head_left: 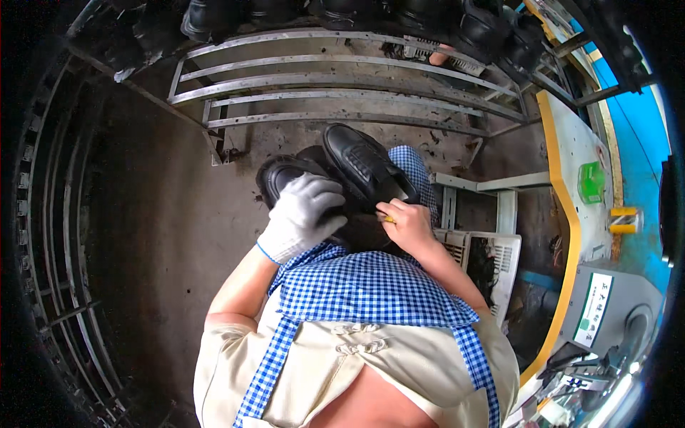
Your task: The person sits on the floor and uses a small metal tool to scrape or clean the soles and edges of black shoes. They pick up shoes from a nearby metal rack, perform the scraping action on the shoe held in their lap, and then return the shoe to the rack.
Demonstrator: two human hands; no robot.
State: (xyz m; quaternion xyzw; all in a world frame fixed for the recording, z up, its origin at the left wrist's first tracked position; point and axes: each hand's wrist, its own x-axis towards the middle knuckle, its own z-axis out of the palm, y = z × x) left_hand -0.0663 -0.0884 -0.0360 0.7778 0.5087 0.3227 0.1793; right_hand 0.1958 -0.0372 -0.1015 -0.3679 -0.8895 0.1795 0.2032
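Observation:
Two black lace-up shoes lie over my lap, toes pointing away from me. My left hand (305,210), in a white knit glove with a blue cuff edge, curls over the left shoe (277,171) and is closed on it; its fingertips are partly hidden. Beside it rests the right shoe (357,155), angled toe to the upper left. Near that shoe's heel opening my bare right hand (408,222) is closed around a small yellow tool (386,217). Most of the tool is covered by the fingers, so its kind does not show.
A metal rack (342,78) stands ahead, with several black shoes (342,13) above. More racking (64,250) runs along the left. At right are a yellow-edged workbench (564,171), a green container (591,182), a grey machine (606,307) and a white plastic crate (508,267).

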